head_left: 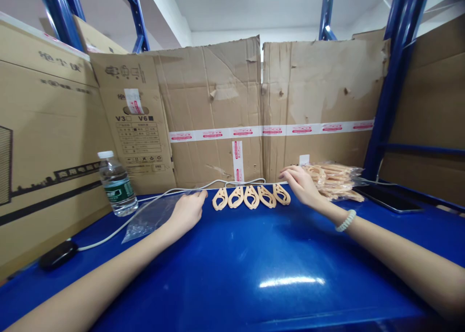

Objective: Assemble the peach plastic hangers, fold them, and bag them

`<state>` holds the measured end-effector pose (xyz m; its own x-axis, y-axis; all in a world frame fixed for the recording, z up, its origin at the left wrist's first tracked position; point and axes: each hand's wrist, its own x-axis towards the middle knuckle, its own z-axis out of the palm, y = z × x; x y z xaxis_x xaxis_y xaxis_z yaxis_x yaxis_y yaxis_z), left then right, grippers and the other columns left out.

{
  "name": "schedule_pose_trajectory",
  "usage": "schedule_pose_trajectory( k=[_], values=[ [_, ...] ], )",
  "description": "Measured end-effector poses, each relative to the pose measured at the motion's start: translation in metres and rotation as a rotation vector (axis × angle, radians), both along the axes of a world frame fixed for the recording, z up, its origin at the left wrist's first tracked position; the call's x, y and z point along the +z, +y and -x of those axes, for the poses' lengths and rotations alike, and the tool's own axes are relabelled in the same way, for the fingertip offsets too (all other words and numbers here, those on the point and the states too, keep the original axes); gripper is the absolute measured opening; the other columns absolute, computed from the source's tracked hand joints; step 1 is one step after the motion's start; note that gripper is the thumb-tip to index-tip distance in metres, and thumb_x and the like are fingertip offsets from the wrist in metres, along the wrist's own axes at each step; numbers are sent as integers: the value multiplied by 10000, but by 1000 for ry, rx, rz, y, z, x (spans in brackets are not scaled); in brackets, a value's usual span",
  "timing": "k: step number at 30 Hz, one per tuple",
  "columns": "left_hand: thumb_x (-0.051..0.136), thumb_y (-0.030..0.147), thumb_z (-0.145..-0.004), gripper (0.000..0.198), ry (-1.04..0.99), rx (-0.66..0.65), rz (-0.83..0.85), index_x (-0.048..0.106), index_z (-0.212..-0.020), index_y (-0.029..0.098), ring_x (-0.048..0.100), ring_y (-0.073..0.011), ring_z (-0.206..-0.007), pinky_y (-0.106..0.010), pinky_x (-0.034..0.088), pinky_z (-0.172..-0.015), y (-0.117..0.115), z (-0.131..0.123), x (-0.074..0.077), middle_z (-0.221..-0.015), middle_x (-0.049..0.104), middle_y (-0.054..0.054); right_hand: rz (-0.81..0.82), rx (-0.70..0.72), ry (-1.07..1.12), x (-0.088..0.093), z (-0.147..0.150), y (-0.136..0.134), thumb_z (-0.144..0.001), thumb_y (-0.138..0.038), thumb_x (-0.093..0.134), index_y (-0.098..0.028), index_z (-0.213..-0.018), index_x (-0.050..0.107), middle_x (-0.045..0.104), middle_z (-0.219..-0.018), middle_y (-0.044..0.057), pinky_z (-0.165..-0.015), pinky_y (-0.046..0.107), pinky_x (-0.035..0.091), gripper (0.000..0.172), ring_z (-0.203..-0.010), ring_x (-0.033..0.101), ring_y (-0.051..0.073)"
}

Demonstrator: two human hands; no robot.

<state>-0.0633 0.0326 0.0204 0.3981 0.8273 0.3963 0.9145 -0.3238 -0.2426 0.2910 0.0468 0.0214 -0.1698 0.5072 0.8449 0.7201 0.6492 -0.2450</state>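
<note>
Five-sided detail aside, several beige teardrop-shaped clips (251,197) stand side by side in a short row at the back of the blue tabletop. My left hand (187,210) is just left of the row, over the edge of a clear plastic bag (150,216). Its fingers are bent and pressed together, and what they hold, if anything, is hidden. At the row's right end, my right hand (301,183) hovers with fingers stretched out and nothing visible in them. Right behind it lies a pile of similar beige pieces in clear wrapping (336,179).
A water bottle (118,184) stands at left, near a black device (58,254) with a white cable (105,242). A dark phone (388,199) lies at right. Cardboard panels (218,104) wall the back, and blue rack posts (392,80) rise at the sides.
</note>
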Motion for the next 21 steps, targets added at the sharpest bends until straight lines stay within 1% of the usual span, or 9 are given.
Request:
schedule_pose_trajectory(
  k=[3,5,6,8,10,11,14,18,21],
  values=[
    [400,30,-873,278,-26,-42,-82,569,-1079,108,647,-295,-937,-399,484,-798,-13,-2,8,-1037,672,-152,23,4,61,6,-6,0,-964,-368,363,-192,-774,654,661,-919,89,-883,385,431,389,-942,591,241],
    [398,81,-925,237,-49,-150,-141,574,-1074,138,634,-270,-943,-396,485,-824,-31,-9,13,-1033,666,-122,35,6,73,9,-9,0,-961,-370,365,-192,-773,651,666,-898,77,-876,371,433,385,-925,600,233],
    [410,104,-941,213,-83,-329,-219,582,-1061,144,638,-248,-875,-381,496,-788,-43,-14,15,-987,674,-107,39,1,82,10,-10,0,-959,-371,368,-192,-781,651,670,-889,71,-867,365,435,380,-915,605,230],
    [415,112,-958,222,-70,-769,-315,582,-1101,137,629,-217,-823,-351,508,-735,-70,-28,17,-949,683,-95,54,-16,110,11,-11,0,-952,-373,378,-189,-813,655,679,-882,64,-842,352,441,360,-903,614,228],
    [447,126,-954,195,20,-1092,-264,617,-1050,126,602,-180,-721,-333,517,-707,-95,-42,17,-810,673,-64,79,-21,145,11,-11,0,-945,-375,392,-186,-848,658,690,-893,62,-824,340,446,340,-910,621,227],
    [460,134,-950,185,47,-1205,-229,639,-997,124,587,-166,-673,-331,525,-716,-106,-48,15,-725,654,-42,92,-12,157,11,-11,0,-942,-376,399,-184,-858,659,693,-898,63,-818,336,449,334,-911,624,225],
    [502,142,-936,171,76,-1310,-128,672,-933,138,578,-143,-643,-316,537,-765,-122,-60,5,-674,641,-17,128,44,174,12,-6,-4,-940,-380,414,-175,-858,658,696,-887,66,-799,330,460,329,-878,632,215],
    [468,132,-939,205,68,-1263,-29,672,-917,140,558,-154,-622,-311,513,-641,-116,-61,-8,-695,640,-32,215,144,147,14,7,-15,-925,-364,457,-162,-872,652,690,-863,62,-762,327,483,286,-826,633,200],
    [404,97,-921,254,66,-1218,49,645,-992,131,542,-172,-627,-312,440,-529,-110,-58,-11,-782,656,-57,354,241,5,12,24,-29,-915,-321,492,-156,-943,651,692,-900,65,-738,324,503,232,-831,634,195]
  ],
)
